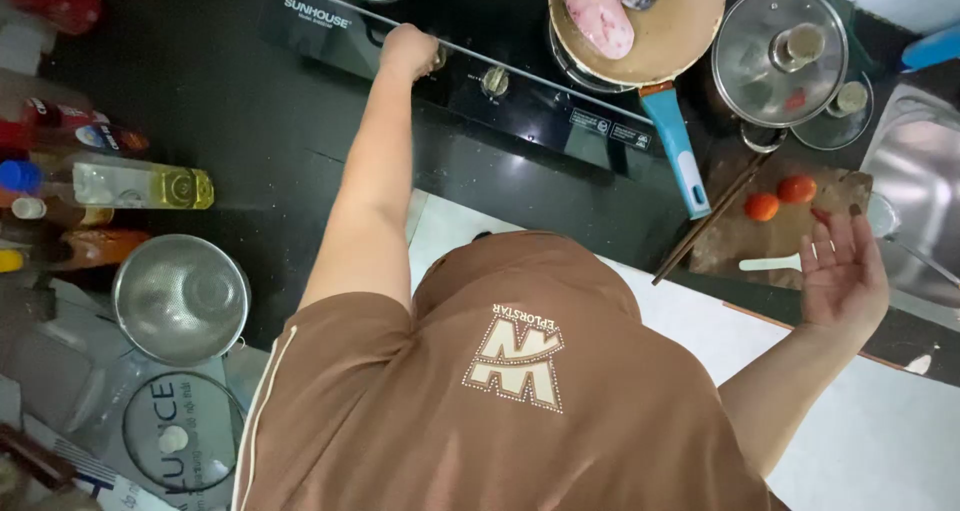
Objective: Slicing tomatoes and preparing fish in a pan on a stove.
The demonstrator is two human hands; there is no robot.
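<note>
My left hand (410,51) reaches forward and is closed on the left knob of a black glass-top gas stove (320,26); a second knob (494,81) sits just to its right. On the right burner stands a pan with a blue handle (678,151) holding pieces of raw pink fish (598,11). My right hand (845,266) hovers with fingers spread and palm showing over the near edge of a wooden cutting board (735,236). It holds nothing. Two small red tomatoes (780,198) lie on the board just beyond its fingers.
A pot with a glass lid (780,56) stands right of the pan, and a steel sink (920,181) is at far right. Chopsticks (705,221) and a white utensil handle (770,263) lie by the board. Bottles (140,184), a metal strainer (180,296) and a glass lid (180,431) crowd the left counter.
</note>
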